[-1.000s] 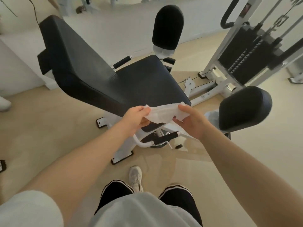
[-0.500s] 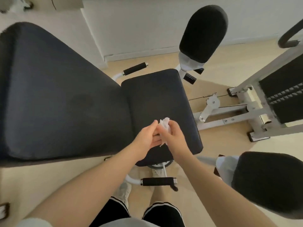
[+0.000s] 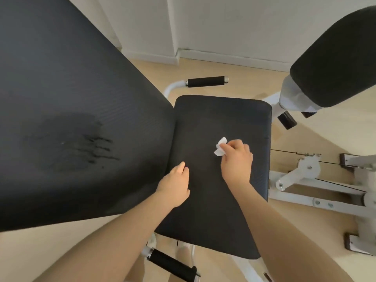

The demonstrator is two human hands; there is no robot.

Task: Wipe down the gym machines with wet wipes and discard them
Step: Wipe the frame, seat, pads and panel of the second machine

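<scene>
A gym machine fills the view, with a black padded seat in the middle and a large black backrest on the left. The backrest carries a dark wet patch. My right hand grips a crumpled white wet wipe and presses it on the seat. My left hand rests on the seat near the backrest with its fingers loosely curled and nothing in it.
A black roller pad juts in at the upper right. Black-gripped handles stand behind the seat and below it. The white machine frame with a cable lies on the wooden floor at right. A white wall closes the back.
My head has moved closer over the seat. The hands have parted: the left let go of the wipe and went down on the seat, the right carried the bunched wipe onto the pad.
</scene>
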